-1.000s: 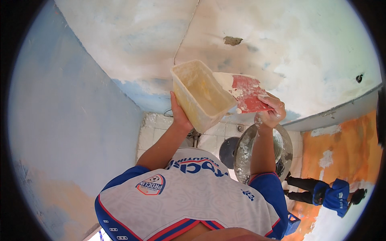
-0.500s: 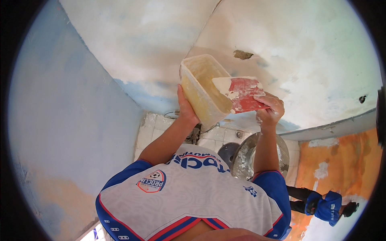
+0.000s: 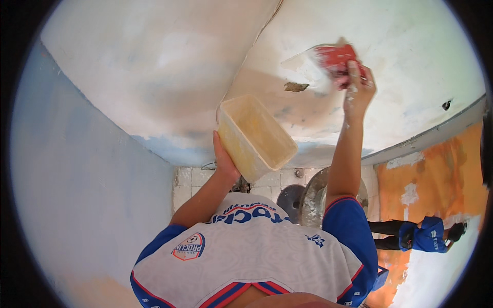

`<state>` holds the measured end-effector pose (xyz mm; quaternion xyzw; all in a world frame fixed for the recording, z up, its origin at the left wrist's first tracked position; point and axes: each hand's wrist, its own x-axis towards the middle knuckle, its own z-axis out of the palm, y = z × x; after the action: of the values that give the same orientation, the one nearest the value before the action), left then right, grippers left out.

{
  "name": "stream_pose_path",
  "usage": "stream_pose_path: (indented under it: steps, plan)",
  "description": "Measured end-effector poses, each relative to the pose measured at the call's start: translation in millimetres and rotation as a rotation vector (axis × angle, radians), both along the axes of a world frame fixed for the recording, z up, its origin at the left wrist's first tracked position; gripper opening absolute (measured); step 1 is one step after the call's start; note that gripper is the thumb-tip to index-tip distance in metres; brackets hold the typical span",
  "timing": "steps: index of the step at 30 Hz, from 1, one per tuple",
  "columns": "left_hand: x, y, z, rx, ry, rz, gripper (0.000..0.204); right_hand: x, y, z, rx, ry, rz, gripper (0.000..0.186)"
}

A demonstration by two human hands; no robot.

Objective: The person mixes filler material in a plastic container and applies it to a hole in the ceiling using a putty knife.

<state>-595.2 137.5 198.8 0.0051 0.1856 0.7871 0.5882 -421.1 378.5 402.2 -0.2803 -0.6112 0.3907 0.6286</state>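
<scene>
Up goes the red scraper from the tub to the wall near the hole, right hand gripping its near edge; probably light, flexy, best pinched there. Left hand clasps the likely stiff tub's side.

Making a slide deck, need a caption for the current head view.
Left hand holds a tub; right hand holds a red scraper near a chipped patch on the wall.

A room under renovation — patchy wall; chipped orange wall.
</scene>
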Motion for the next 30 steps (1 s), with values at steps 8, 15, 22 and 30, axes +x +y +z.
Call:
stream_pose_path:
  steps: [8, 15, 22, 30]
  plan:
    - [-10.0, -16.2, -2.0, -0.010, -0.035, -0.016, 0.085, -11.4, -28.6, -12.1, -0.111, -0.091, 0.108, 0.024]
    - [-13.1, -29.0, -19.9, -0.043, -0.011, 0.049, 0.083, -6.0, -34.2, -24.7, -0.046, 0.121, -0.003, 0.024]
    - [-15.8, -34.5, -11.6, -0.033, 0.023, 0.140, 0.081, 0.2, -12.9, -27.5, -0.009, 0.327, -0.184, 0.028]
    - [-14.6, -43.3, -8.1, -0.072, 0.010, 0.229, 0.078, -15.6, -9.0, -41.4, 0.063, 0.196, -0.181, 0.024]
